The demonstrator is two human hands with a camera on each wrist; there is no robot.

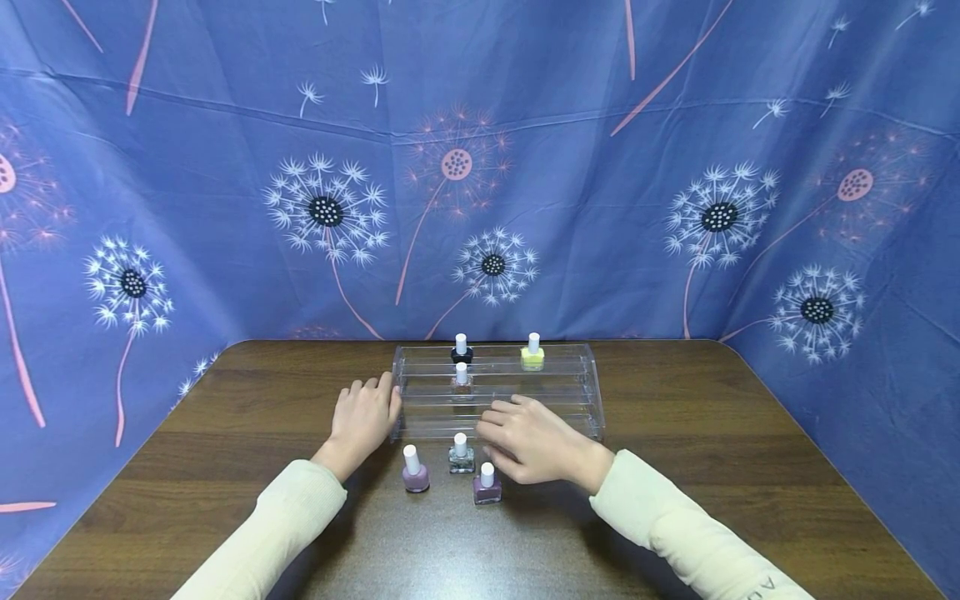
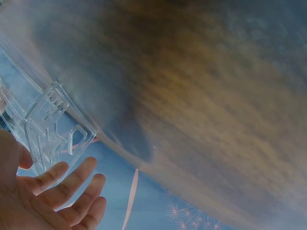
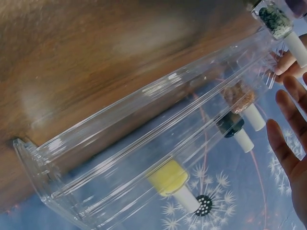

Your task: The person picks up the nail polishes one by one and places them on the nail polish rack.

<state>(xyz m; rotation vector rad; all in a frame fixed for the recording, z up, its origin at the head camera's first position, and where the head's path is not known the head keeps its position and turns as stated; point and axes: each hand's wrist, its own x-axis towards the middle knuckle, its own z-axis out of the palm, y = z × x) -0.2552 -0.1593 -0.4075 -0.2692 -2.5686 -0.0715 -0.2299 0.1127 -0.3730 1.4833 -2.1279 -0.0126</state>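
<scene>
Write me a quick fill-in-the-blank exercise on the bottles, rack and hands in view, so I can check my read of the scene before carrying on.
1. The yellow bottle stands on the ____ tier of the clear rack.
2. Counting the lilac bottle, ____ bottles stand on the table in front of the rack.
3. The purple bottle has a ____ cap.
4. The left hand is at the rack's ____ end.

Missing words: top; three; white; left.
</scene>
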